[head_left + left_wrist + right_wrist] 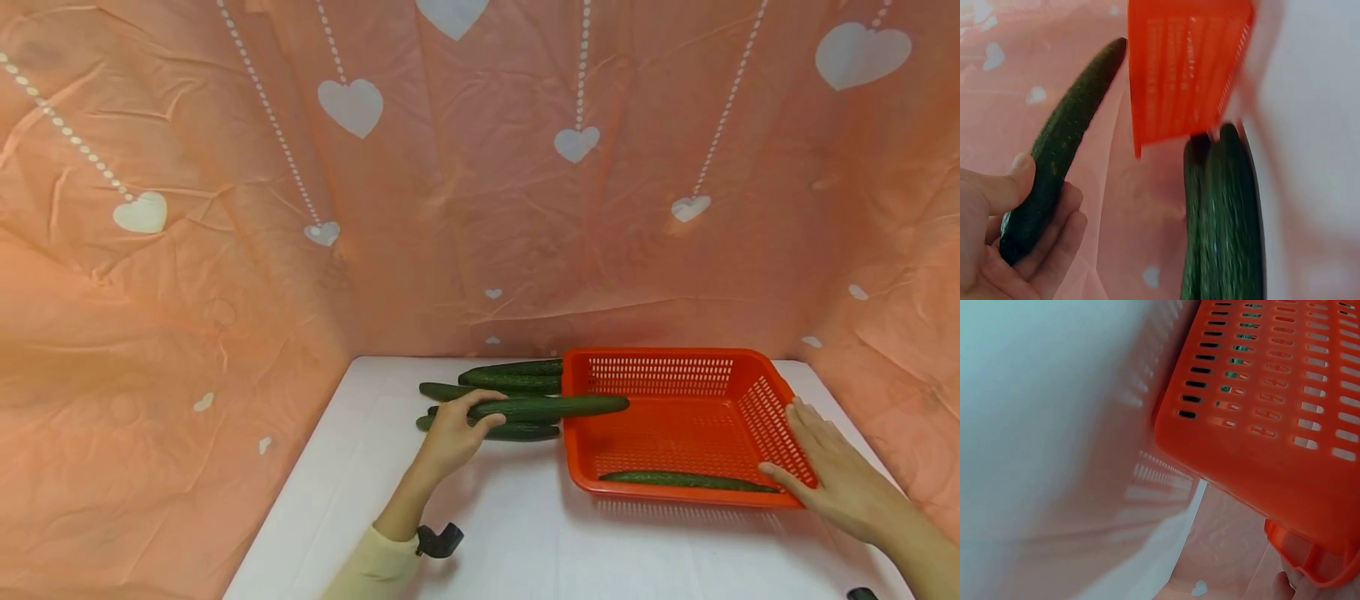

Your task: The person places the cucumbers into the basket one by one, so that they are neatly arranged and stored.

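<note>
The left hand [452, 433] grips a long dark green cucumber [551, 407] near its stem end, thumb on top and fingers curled beneath, as the left wrist view shows plainly [997, 244]. The cucumber lies almost level, its far tip reaching over the left rim of the orange perforated plastic basket [757, 408]. Beside and under it, a small pile of further dark green cucumbers [513, 377] lies on the white tabletop [510, 533], touching the basket's left wall. One slim green cucumber [686, 481] lies inside the basket along its near wall. The right hand [828, 467] rests on the basket's near right corner, fingers straight and slightly spread over the rim. Behind stands a salmon-pink cloth backdrop with white hearts [352, 104].
</note>
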`<action>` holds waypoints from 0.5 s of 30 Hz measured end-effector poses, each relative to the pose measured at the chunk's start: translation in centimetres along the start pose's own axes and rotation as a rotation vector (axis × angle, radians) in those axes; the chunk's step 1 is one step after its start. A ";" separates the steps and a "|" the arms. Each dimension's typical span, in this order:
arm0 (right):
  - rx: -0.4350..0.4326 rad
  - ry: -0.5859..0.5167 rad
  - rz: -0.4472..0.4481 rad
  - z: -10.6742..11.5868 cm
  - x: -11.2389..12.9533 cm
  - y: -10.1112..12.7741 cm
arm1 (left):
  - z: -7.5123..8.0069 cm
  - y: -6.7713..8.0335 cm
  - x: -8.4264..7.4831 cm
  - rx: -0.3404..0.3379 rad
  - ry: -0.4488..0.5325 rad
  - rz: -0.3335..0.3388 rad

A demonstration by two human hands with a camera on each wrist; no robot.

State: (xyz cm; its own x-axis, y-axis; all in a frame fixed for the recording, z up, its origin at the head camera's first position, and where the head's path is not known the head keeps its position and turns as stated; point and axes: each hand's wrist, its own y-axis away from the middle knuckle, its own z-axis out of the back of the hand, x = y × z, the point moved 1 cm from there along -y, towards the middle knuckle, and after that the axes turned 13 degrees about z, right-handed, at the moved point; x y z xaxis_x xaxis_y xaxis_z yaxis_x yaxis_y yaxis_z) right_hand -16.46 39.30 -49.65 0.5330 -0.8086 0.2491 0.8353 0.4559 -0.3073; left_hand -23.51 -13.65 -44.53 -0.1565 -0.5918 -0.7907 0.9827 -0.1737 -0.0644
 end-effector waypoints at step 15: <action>-0.007 0.000 0.001 -0.1 -0.1 0.0 | -7.0 -2.6 -5.0 0.097 -0.002 -0.042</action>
State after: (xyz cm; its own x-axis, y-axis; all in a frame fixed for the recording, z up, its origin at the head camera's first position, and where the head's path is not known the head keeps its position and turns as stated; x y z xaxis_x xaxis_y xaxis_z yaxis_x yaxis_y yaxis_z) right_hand -16.52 39.39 -49.74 0.5340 -0.8082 0.2484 0.8336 0.4541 -0.3144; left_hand -24.60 -4.77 -44.70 -0.1975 -0.5841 -0.7873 0.9611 -0.2736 -0.0381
